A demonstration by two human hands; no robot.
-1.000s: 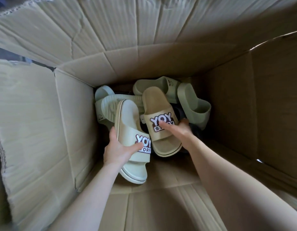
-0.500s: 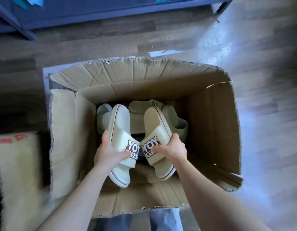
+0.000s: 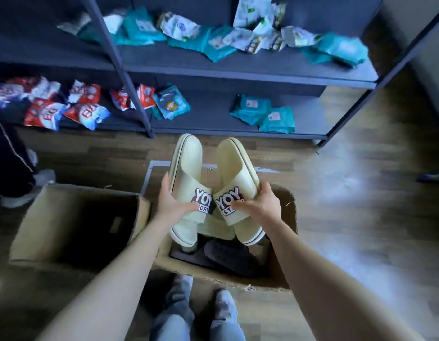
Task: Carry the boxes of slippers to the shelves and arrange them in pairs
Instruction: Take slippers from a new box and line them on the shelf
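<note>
Head view, hands: left hand and right hand, fingers curled round one strap each, thumbs across the logos.
Head view, location: cream slippers held side by side above the open box, short of the shelves.
Head view, risk: strap-only grip, so likely to drop back into the box; packets crowding the shelves, so the pair may get separated.
Head view, count: two cream slippers; two boxes, including the second box; at least one dark slipper inside.

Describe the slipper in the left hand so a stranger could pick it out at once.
Below the dark shelves, a cardboard box of slippers stands on the floor. Two YOY slippers are held above it; the left hand grips the left slipper. It is paler and whiter than the yellower slipper beside it.
</note>
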